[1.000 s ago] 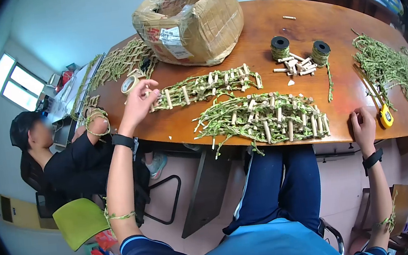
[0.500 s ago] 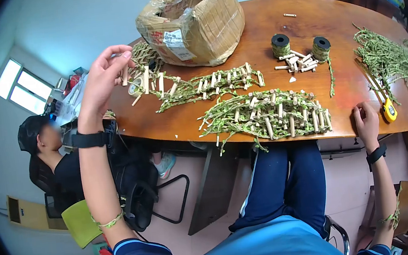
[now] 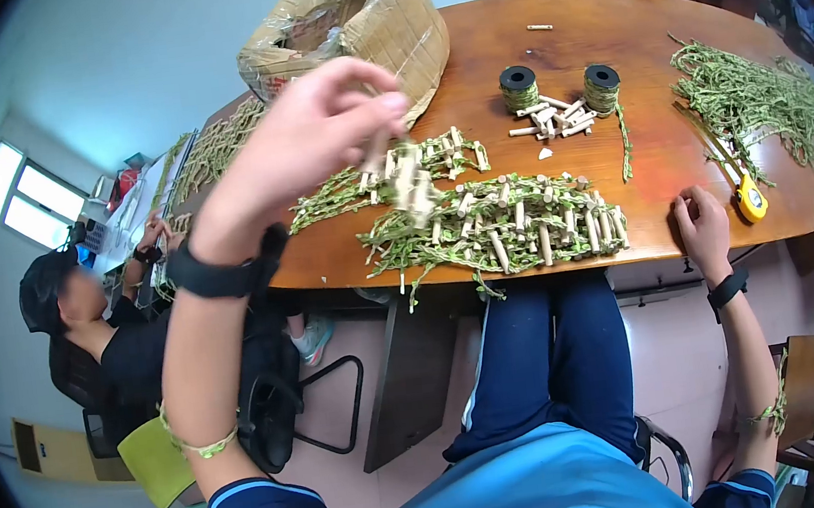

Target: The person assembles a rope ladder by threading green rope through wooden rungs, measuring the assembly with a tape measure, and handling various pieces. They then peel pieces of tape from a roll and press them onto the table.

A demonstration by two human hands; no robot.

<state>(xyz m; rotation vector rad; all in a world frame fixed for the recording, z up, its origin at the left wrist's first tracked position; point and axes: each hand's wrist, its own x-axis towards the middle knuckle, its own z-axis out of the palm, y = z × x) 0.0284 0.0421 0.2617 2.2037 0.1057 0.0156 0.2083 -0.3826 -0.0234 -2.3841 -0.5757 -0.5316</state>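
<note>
Raised over the left part of the table, my left hand (image 3: 337, 126) pinches a small rope ladder (image 3: 411, 183) of short wooden sticks, blurred by motion as it dangles. Below it lies a bundle of ladders (image 3: 524, 226) made of leafy green cord with wooden rungs. A smaller group of such ladders (image 3: 330, 197) lies behind, partly covered by the hand. My right hand (image 3: 704, 230) rests at the table's front edge with fingers curled; whether anything is in them is hidden. Beside it lies a yellow tape measure (image 3: 749, 200).
Two spools of leafy cord (image 3: 519, 91) stand behind loose wooden sticks (image 3: 557, 118). A heap of green cord (image 3: 761, 103) lies right, an open cardboard box (image 3: 403, 44) at the back left. Another person (image 3: 125, 336) sits left, hands near more cord pieces (image 3: 219, 150).
My left hand has swung right from beside the box, carrying the small rope ladder over the bundles. My right hand stays at the table edge. The view has shifted slightly.
</note>
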